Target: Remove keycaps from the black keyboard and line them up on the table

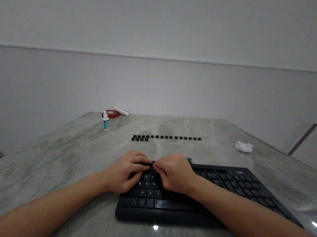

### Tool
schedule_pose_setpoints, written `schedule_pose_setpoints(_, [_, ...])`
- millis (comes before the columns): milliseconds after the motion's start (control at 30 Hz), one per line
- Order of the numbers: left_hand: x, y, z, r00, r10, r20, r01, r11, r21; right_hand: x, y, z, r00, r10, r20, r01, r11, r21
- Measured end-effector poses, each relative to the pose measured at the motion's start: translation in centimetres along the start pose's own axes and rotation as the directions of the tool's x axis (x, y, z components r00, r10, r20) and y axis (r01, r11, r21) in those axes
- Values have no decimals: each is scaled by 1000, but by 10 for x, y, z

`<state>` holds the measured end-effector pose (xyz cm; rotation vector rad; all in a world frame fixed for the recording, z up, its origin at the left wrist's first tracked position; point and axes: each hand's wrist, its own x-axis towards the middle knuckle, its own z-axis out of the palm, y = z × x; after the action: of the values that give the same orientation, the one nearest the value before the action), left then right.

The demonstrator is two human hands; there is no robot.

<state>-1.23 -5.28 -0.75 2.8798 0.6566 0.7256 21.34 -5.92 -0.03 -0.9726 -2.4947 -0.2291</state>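
Note:
A black keyboard (172,206) lies on the marble-patterned table in front of me. My left hand (128,172) rests at its upper left corner, fingers stretched toward the top rows and somewhat apart, touching the keys. Right beside those fingertips, my right hand (174,172) is bent in a pinch over the same top rows. Whatever sits between its fingertips is too small and hidden to make out. Beyond the keyboard, several loose black keycaps (171,137) stand in a long line, with a short second row of keycaps (137,139) at the left end.
Toward the back left stands a small white spray bottle (106,121) with a blue label. Behind it are a reddish-brown object (111,114) and a white strip (122,111). A crumpled white tissue or cloth (244,147) lies at the right. A pale wall (178,90) rises behind the table.

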Motion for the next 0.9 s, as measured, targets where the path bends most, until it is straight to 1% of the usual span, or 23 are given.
schedule_pose_setpoints(67, [3, 0, -2, 997, 71, 22, -70, 997, -42, -1, 1, -2, 999, -51, 2, 51, 999, 0])
schedule_pose_setpoints(100, [5, 1, -3, 996, 86, 37, -84, 995, -55, -1, 1, -3, 997, -73, 9, 73, 997, -2])
schedule_pose_setpoints(167, [6, 3, -5, 995, 74, 59, -71, 996, -62, -1, 1, -4, 994, -105, 24, 106, 994, -15])
schedule_pose_setpoints(267, [5, 5, -6, 997, 14, 77, -10, 999, -53, -1, -1, -4, 992, -124, 26, 126, 990, -57])
schedule_pose_setpoints(367, [5, 9, -6, 999, 2, 36, 1, 998, -62, 0, -1, -5, 993, -111, -39, 107, 989, -105])
schedule_pose_setpoints(433, [5, 13, -6, 1000, -10, 20, 12, 997, -77, 1, 2, -6, 993, -63, -100, 50, 990, -129])
schedule_pose_setpoints(500, [4, 17, -7, 996, -53, 70, 59, 995, -84, 1, 5, -8, 990, -1, -139, -18, 991, -132])
schedule_pose_setpoints(567, [3, 22, -7, 982, -94, 161, 105, 993, -59, 0, 8, -8, 988, 35, -149, -53, 992, -115])
schedule_pose_setpoints(633, [2, 25, -8, 960, -121, 251, 128, 992, -11, 0, 7, -8, 989, 29, -147, -45, 994, -104])
schedule_pose_setpoints(700, [3, 27, -7, 941, -161, 299, 160, 987, 29, -1, 4, -7, 990, -16, -143, -1, 993, -114])
schedule_pose_setpoints(800, [6, 29, -6, 926, -259, 276, 257, 965, 44, -1, -2, -10, 983, -91, -162, 60, 981, -185])
schedule_pose_setpoints(867, [8, 32, -6, 919, -297, 260, 296, 954, 46, 0, -4, -15, 975, -108, -195, 60, 970, -237])
schedule_pose_setpoints(900, [7, 33, -5, 919, -296, 260, 293, 955, 48, 0, -5, -19, 973, -105, -206, 51, 966, -254])
